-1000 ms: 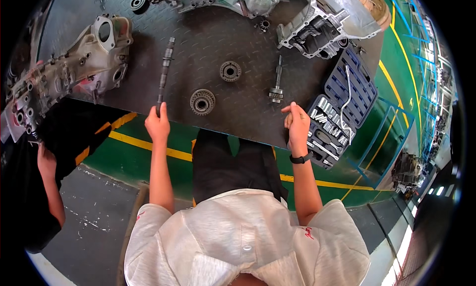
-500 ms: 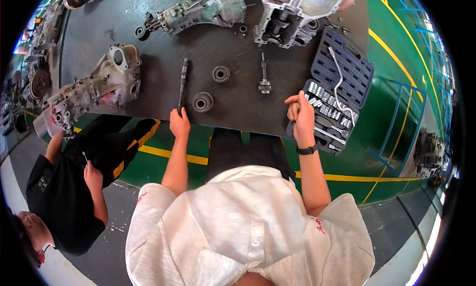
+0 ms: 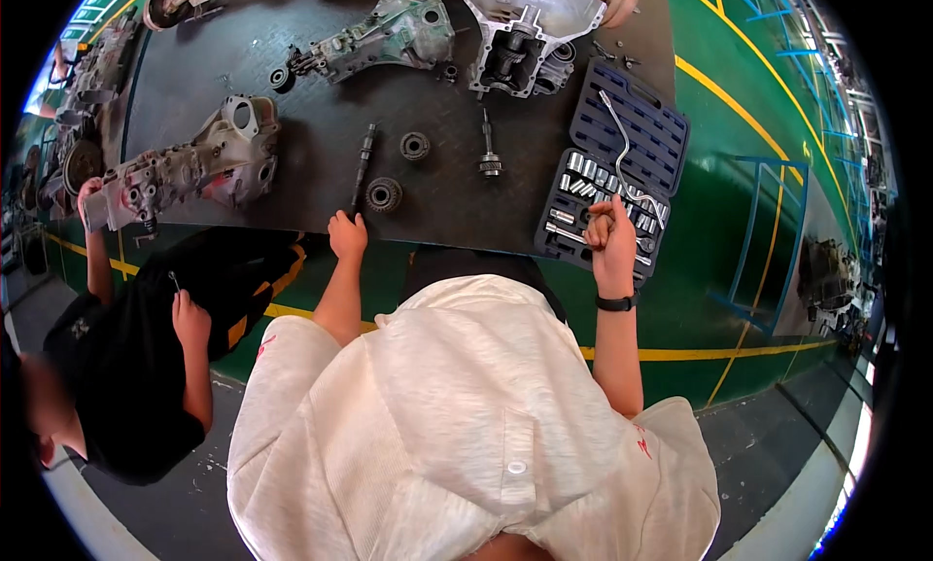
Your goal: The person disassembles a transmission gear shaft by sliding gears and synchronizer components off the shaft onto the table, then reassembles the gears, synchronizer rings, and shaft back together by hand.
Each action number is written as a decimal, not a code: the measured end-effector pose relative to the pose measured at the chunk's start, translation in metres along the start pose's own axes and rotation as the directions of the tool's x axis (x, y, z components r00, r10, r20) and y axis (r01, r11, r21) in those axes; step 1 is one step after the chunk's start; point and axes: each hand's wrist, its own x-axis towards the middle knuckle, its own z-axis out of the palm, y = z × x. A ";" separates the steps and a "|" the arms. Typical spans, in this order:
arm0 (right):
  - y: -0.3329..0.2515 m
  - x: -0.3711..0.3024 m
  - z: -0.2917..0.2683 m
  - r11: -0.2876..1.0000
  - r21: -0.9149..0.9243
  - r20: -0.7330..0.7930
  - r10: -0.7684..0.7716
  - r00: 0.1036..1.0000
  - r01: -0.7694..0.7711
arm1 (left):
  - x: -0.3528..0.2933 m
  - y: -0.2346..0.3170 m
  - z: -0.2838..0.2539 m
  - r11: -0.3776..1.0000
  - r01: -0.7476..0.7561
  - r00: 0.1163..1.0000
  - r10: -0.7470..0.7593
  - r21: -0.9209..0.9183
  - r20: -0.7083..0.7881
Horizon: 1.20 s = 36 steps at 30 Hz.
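A splined transmission shaft (image 3: 364, 162) lies on the workbench, its near end at the front edge. My left hand (image 3: 347, 236) is closed around that end. Over the lower half of an open socket set case (image 3: 546, 211) hovers my right hand (image 3: 612, 242), one finger raised and the others loosely curled apart. I see nothing held in it. Chrome sockets (image 3: 583, 165) fill part of the case, and a long bent ratchet handle (image 3: 623, 143) rests across both halves. Two gears, an upper one (image 3: 415, 146) and a lower one (image 3: 385, 194), sit beside the shaft.
A geared shaft (image 3: 489, 162) stands between the gears and the case. Gearbox housings (image 3: 194, 162) occupy the left, with an opened one (image 3: 512, 60) at the back. At left, a co-worker in black (image 3: 126, 367) touches the left housing and holds a small metal tool (image 3: 174, 280).
My right hand has moved from the case's left edge to over its tools, its fingers turning upward. My left hand stays at the shaft's end. The co-worker's hand has shifted along the housing.
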 end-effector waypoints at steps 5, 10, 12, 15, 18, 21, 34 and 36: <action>0.000 -0.007 0.002 0.999 0.043 -0.045 -0.006 0.999 0.008 | 0.002 -0.005 -0.005 0.993 0.046 0.998 -0.042 -0.107 0.038; 0.006 -0.014 0.001 0.997 0.067 -0.051 -0.033 0.998 0.036 | 0.013 0.028 -0.036 0.950 0.080 0.979 -0.132 -0.302 -0.155; 0.007 -0.018 0.000 0.998 0.055 -0.081 -0.026 0.996 0.031 | 0.022 0.062 -0.060 0.897 -0.194 0.904 0.006 -0.397 -0.428; 0.009 -0.017 -0.005 0.999 0.042 -0.119 -0.013 0.993 0.018 | 0.032 0.122 -0.082 0.774 -0.465 0.849 0.253 -0.429 -0.465; 0.015 -0.013 -0.018 0.999 0.050 -0.126 0.023 0.992 -0.017 | 0.050 0.161 -0.061 0.759 -0.568 0.812 0.453 -0.320 -0.367; 0.020 0.007 -0.029 0.994 0.035 -0.117 0.105 0.988 -0.101 | 0.067 0.188 -0.028 0.778 -0.621 0.783 0.607 -0.095 -0.137; 0.017 0.087 -0.077 0.973 -0.078 0.069 0.223 0.972 -0.218 | 0.072 0.231 -0.001 0.978 -0.196 0.965 0.181 0.066 0.189; 0.017 0.092 -0.083 0.968 -0.089 0.083 0.243 0.967 -0.235 | 0.073 0.234 -0.002 0.983 -0.160 0.967 0.138 0.087 0.214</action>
